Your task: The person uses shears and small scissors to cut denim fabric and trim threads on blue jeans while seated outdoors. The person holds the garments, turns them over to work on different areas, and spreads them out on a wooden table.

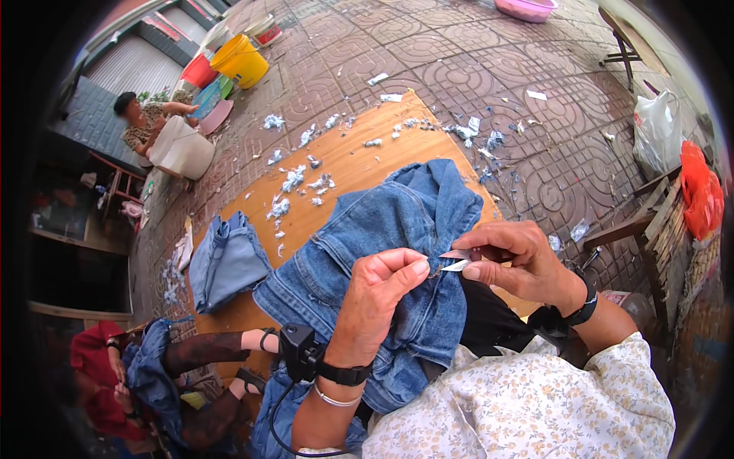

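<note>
The left hand (380, 294) is pinching blue denim jeans (382, 229); at three o'clock, right-hand (514, 260) fingers are gripping small metal snips (459, 260).

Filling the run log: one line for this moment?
left hand pinches blue denim garment | right hand holds small metal snips at seam

Left hand (382, 287) curled, fingertips pinched together near centre; right hand (512, 260) just beside it, fingers pinched shut too.

A white plastic bag (656, 130) stands far right of the grip. Below it hangs a red-orange bag (699, 195). No labels, signs or screens show.
</note>
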Demonstrator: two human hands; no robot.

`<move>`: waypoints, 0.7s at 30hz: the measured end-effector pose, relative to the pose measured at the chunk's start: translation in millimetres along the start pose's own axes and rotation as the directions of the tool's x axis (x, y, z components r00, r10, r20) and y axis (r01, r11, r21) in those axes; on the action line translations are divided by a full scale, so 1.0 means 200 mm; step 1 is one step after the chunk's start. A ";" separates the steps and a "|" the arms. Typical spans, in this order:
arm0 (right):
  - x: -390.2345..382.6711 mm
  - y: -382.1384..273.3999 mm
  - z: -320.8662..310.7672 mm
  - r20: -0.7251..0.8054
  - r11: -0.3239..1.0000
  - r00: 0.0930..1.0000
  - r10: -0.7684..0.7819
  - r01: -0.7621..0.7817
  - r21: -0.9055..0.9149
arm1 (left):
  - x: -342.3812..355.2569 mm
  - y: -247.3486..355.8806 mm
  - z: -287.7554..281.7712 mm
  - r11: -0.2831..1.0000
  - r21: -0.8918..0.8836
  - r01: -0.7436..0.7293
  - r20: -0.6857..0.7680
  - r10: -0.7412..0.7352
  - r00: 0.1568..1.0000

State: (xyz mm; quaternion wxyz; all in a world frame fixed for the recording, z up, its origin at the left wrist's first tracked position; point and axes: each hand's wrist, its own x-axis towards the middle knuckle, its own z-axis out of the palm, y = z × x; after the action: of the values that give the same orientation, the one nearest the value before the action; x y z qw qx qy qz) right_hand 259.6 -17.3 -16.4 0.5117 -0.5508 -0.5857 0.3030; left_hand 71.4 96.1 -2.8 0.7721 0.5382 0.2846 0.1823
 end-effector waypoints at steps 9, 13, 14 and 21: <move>0.03 0.00 -0.03 0.048 0.994 0.995 -0.085 0.088 -0.070 | 0.00 0.00 0.00 1.000 0.004 -0.005 0.003 0.005 1.000; 0.04 -0.01 -0.04 0.072 0.994 0.994 -0.081 0.085 -0.064 | 0.00 -0.01 0.00 1.000 0.022 -0.015 0.003 0.015 1.000; 0.04 -0.01 -0.04 0.065 0.991 0.993 -0.102 0.107 -0.083 | 0.00 -0.01 0.00 0.999 0.027 -0.016 0.004 0.016 1.000; 0.04 -0.02 -0.01 0.014 0.988 0.997 -0.070 0.071 -0.140 | -0.01 -0.01 0.00 1.000 0.011 -0.021 -0.007 0.021 1.000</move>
State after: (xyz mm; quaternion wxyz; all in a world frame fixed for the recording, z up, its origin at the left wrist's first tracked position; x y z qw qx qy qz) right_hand 261.0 -11.6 -10.7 0.4791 -0.5631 -0.6271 0.2452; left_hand 70.5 94.9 -4.4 0.7662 0.5447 0.2827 0.1908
